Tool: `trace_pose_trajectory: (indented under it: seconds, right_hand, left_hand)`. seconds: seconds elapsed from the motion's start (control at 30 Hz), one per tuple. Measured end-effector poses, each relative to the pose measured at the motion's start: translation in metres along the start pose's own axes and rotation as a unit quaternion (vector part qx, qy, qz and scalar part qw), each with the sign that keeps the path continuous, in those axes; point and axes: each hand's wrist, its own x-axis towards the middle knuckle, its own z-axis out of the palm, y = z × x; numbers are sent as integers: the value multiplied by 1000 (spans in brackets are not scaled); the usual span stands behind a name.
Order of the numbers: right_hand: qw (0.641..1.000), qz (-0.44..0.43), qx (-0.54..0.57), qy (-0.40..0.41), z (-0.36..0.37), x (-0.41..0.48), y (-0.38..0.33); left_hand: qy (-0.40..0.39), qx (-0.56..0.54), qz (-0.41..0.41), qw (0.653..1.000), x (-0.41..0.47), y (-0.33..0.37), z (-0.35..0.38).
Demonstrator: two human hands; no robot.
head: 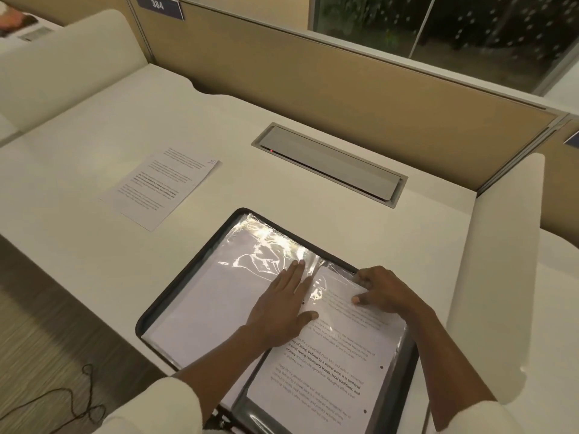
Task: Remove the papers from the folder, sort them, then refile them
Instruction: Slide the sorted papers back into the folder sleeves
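Note:
A dark-edged folder [188,272] lies open on the white desk, with clear plastic sleeves over white papers. My left hand [282,311] rests flat, fingers spread, across the folder's middle, on the left sleeve. My right hand [377,289] pinches the top edge of the printed sheet [326,377] on the right page, thumb on top. Whether that sheet is inside its sleeve or partly out I cannot tell. One printed sheet [161,186] lies loose on the desk to the upper left, apart from the folder.
A grey cable hatch [329,162] is set in the desk behind the folder. Tan partition panels [313,76] close the back. Padded cream dividers stand at the left [62,64] and right [501,261]. A dark cord [72,402] lies on the floor at lower left.

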Motion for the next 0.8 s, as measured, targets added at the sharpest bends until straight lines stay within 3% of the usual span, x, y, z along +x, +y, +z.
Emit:
trace_pose_trajectory:
  seconds: [0.3,0.6,0.8]
  right_hand:
    - [997,37,49,52,3,-2,-3]
    - [998,8,52,25,3,-4,-4]
    - [995,28,73,55,9,-10,-2]
  left_hand:
    - [18,-13,1,1000,-38,4,11]
    - [13,-25,5,1000,-45,4,11]
    - [18,-40,3,999,-45,3,14]
